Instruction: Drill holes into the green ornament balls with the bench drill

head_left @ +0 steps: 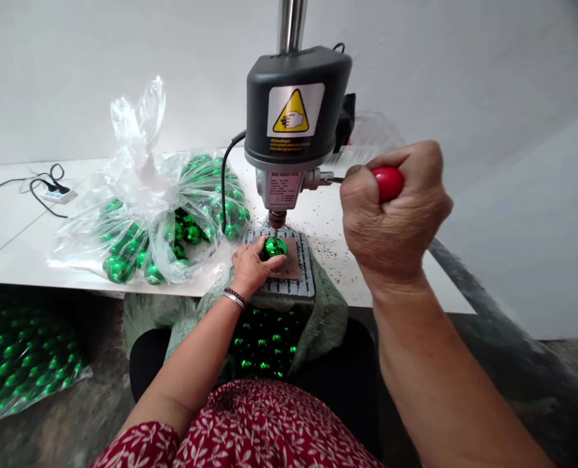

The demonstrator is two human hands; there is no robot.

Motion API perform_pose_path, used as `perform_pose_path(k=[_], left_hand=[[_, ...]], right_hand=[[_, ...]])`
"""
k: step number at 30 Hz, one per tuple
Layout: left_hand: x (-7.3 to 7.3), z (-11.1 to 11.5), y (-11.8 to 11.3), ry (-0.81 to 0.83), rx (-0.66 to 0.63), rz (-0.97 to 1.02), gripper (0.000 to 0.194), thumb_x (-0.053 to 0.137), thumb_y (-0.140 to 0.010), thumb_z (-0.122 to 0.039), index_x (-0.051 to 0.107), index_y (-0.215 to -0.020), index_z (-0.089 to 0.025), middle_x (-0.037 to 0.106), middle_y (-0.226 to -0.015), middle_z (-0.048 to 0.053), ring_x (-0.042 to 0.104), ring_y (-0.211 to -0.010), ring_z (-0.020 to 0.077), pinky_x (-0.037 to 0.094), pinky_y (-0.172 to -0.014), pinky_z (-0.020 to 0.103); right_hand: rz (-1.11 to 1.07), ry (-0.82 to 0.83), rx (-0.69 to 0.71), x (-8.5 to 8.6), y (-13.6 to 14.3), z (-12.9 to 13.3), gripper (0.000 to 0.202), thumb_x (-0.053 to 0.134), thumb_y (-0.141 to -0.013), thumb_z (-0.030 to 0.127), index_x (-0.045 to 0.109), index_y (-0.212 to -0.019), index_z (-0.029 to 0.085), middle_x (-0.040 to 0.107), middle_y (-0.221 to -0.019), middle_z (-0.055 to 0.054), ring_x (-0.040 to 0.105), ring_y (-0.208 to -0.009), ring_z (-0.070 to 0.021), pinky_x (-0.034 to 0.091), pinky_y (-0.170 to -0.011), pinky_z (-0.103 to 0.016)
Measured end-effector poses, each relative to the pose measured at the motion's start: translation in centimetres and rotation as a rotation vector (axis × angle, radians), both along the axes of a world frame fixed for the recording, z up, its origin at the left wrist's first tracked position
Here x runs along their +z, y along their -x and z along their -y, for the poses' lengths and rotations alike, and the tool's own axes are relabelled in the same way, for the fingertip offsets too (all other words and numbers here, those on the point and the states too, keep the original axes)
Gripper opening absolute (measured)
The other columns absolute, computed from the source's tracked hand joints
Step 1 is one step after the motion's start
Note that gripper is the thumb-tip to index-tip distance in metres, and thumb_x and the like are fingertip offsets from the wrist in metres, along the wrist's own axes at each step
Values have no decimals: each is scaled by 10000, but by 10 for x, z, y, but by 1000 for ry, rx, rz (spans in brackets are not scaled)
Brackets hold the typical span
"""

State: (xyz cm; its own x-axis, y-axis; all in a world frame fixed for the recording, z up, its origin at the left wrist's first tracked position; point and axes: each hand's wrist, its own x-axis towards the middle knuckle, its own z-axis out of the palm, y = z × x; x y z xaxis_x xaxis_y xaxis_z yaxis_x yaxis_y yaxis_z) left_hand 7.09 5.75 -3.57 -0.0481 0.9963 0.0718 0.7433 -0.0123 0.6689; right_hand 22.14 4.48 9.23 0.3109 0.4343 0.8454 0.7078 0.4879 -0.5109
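A bench drill press (296, 130) with a dark grey housing stands on the table in front of me. My left hand (252, 263) grips a shiny green bauble (275, 247) on a small brown board (291, 260), which lies on the drill's grey base (309, 286). The drill bit (275, 232) comes down to the top of the bauble; I cannot tell how deep it is. My right hand (396, 208) is wrapped round the feed lever, whose red knob (389, 184) shows between my fingers.
Clear plastic bags (142, 175) of green baubles sit on the white table (6, 240) at left. Near them lie a black cord and a power strip (59, 194). More baubles (269, 341) fill a green sack (328, 318) at my lap. Another full bag (20, 351) is on the floor.
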Motion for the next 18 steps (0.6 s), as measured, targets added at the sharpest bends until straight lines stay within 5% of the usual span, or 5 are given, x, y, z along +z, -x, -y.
perform_pose_path(k=[18], left_hand=[[-5,1,1,0,5,-67,561,686,-752,-483,601,-1260,-259,683,-1012,81,554,-1040,288,416,-918,410]], right_hand=[[-7,-66,-79,-31,3,2,141,531,-805,321,482,-782,191,519,-656,30,468,-573,-59,404,-583,-220]])
